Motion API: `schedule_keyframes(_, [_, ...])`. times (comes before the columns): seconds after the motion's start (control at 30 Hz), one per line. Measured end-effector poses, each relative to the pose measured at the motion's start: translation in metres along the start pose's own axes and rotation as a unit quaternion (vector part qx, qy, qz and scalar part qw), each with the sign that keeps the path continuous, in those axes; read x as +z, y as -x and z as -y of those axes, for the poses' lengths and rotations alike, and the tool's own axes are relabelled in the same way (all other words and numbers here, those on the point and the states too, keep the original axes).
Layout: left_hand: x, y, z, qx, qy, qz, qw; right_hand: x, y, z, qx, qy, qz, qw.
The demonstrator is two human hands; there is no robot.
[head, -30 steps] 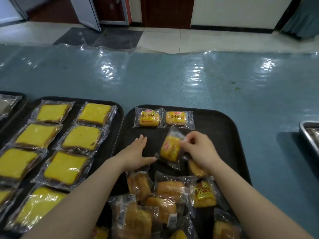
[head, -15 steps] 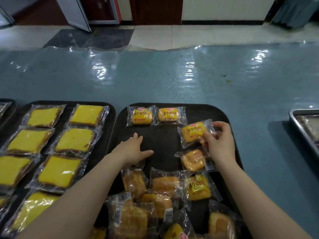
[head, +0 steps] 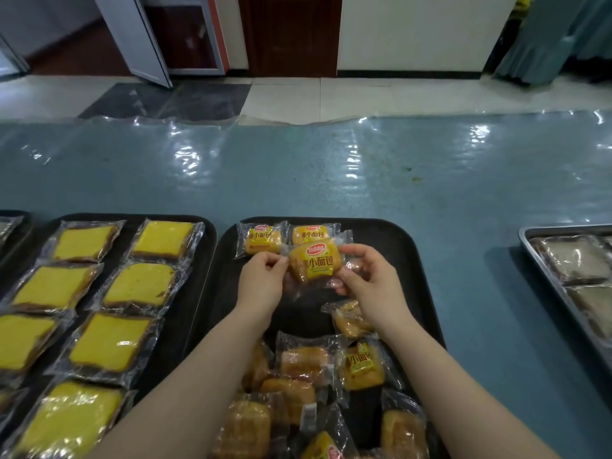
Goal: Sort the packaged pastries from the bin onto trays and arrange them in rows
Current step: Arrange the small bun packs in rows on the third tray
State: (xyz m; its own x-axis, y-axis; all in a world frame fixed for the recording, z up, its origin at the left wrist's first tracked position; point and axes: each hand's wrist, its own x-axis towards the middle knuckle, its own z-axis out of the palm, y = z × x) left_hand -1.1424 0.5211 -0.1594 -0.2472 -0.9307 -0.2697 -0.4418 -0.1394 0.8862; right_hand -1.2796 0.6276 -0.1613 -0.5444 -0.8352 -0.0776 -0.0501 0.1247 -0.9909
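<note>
On the worktop (head: pixel 331 180), the black tray (head: pixel 390 240) carries two labelled buns in its far row and a loose heap nearer. Left hand (head: pixel 261 281) and right hand (head: pixel 371 283) pinch a yellow-labelled wrapped bun (head: pixel 314 261) just above that row. The neighbouring tray (head: pixel 205 246) holds yellow cake slices in rows.

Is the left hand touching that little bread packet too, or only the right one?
Touching. The head view shows the left hand pinching the bread packet at its left wrapper edge.

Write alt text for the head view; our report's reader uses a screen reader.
Both hands, left hand and right hand, hold a yellow-labelled packaged bun above a black tray, by two buns already lined up along its far edge. Loose buns lie nearer; another tray holds yellow cake slices.
</note>
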Motion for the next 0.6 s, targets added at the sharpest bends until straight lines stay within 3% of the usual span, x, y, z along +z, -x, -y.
schedule_keyframes(0.17, [0.006,0.007,-0.001,0.163,-0.143,-0.029,0.976,-0.011,0.005,-0.010,0.011,0.020,0.024,0.999])
schedule_keyframes(0.3, [0.017,0.001,-0.001,0.201,-0.183,0.002,0.962,-0.021,0.000,-0.019,0.011,0.034,0.000,0.999])
schedule_keyframes(0.5, [0.029,-0.016,0.006,0.246,-0.242,0.047,0.937,-0.051,-0.030,-0.048,0.039,0.077,-0.179,0.980])
schedule_keyframes(0.6, [0.032,-0.028,0.008,0.251,-0.277,0.040,0.927,-0.060,-0.049,-0.055,0.058,0.103,-0.220,0.968])
